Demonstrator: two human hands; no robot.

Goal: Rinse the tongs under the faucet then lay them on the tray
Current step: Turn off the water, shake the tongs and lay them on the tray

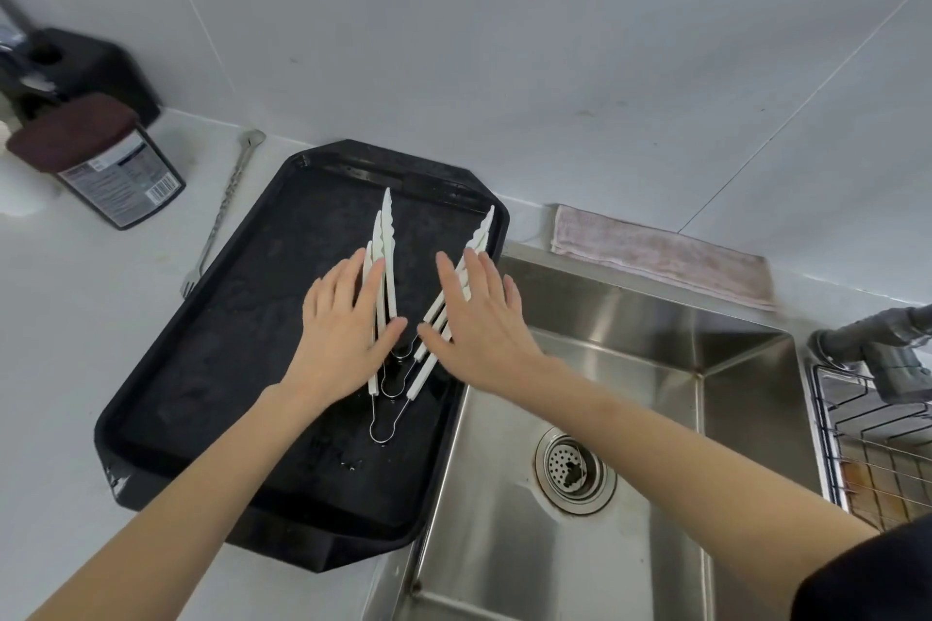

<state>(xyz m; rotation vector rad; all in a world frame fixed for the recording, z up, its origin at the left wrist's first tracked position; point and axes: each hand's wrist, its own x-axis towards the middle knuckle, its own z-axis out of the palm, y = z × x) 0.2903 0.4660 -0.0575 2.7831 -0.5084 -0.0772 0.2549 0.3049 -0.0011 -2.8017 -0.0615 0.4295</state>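
Note:
Several white tongs (pixel 384 237) with wire-loop ends lie spread in a V on the wet black tray (pixel 212 348), left of the sink. My left hand (pixel 345 323) lies flat, fingers apart, over the left arms of the tongs. My right hand (pixel 479 318) is spread flat over the right arms, near the tray's right rim. Neither hand grips anything. The middles of the tongs are hidden under my palms. The grey faucet (pixel 877 343) shows at the right edge, with no water visible.
A steel sink (pixel 630 494) with a drain strainer sits right of the tray. A folded cloth (pixel 660 257) lies behind it, a wire rack (pixel 877 449) to its right. Left of the tray lie a long metal fork (pixel 227 202) and a dark-lidded container (pixel 101 161).

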